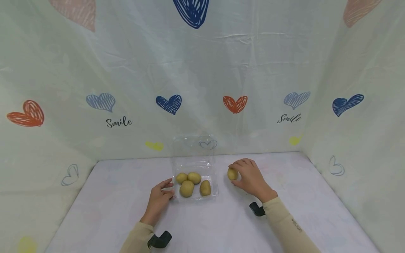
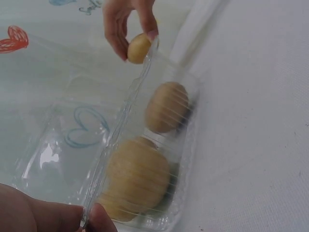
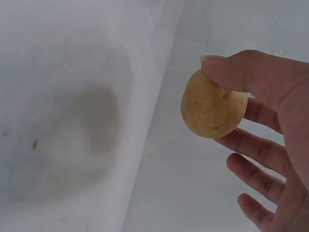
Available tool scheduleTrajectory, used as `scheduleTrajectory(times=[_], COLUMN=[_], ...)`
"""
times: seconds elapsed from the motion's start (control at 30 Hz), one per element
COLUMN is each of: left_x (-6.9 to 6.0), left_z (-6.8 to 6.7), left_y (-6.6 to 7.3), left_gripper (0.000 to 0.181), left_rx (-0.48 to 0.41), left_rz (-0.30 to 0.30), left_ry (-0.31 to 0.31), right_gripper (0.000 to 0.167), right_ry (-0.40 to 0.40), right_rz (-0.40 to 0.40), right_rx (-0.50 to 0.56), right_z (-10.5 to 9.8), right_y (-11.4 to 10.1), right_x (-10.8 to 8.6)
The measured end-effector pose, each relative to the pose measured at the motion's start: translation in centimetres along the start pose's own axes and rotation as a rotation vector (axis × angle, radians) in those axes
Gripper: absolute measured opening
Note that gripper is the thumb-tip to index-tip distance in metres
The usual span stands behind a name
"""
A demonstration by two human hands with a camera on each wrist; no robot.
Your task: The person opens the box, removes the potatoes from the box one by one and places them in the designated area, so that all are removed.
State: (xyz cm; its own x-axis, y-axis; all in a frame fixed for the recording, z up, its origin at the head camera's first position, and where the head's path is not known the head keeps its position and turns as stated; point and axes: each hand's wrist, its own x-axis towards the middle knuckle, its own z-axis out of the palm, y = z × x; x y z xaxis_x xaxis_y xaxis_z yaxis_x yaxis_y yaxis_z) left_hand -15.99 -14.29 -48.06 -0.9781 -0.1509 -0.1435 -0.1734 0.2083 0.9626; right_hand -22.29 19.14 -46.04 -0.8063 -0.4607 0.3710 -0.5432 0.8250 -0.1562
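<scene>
A clear plastic clamshell box (image 1: 216, 184) stands on the table with its lid (image 1: 190, 151) raised at the back. Several potatoes (image 1: 187, 189) lie in its base, one (image 1: 205, 188) apart on the right side. At the box's left edge my left hand (image 1: 159, 197) pinches the rim between thumb and fingers, as the left wrist view shows. Off to the right of the box, my right hand (image 1: 251, 177) holds another potato (image 3: 212, 106) between thumb and fingertips, above the table. The other fingers (image 3: 253, 176) of that hand are spread loosely.
A white cloth covers the table (image 1: 202, 228). Behind it hangs a pale curtain (image 1: 202, 70) printed with hearts and "Smile". Black wrist mounts (image 1: 160, 240) sit on both sleeves.
</scene>
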Motion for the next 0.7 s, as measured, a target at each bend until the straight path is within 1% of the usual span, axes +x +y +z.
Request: scheduleTrajectory(times=[0.33, 0.7], left_x=[-0.1, -0.2], left_z=[0.0, 0.1], left_y=[0.0, 0.0], left_gripper=[0.048, 0.048], left_rx=[-0.011, -0.023], left_rz=[0.006, 0.019], left_ry=[-0.004, -0.001], right_gripper=[0.047, 0.049], right_ry=[-0.015, 0.006], right_rz=[0.041, 0.049], right_rx=[-0.018, -0.013], right_z=[1.2, 1.9], right_y=[2.1, 3.0], right_x=[-1.2, -2.0])
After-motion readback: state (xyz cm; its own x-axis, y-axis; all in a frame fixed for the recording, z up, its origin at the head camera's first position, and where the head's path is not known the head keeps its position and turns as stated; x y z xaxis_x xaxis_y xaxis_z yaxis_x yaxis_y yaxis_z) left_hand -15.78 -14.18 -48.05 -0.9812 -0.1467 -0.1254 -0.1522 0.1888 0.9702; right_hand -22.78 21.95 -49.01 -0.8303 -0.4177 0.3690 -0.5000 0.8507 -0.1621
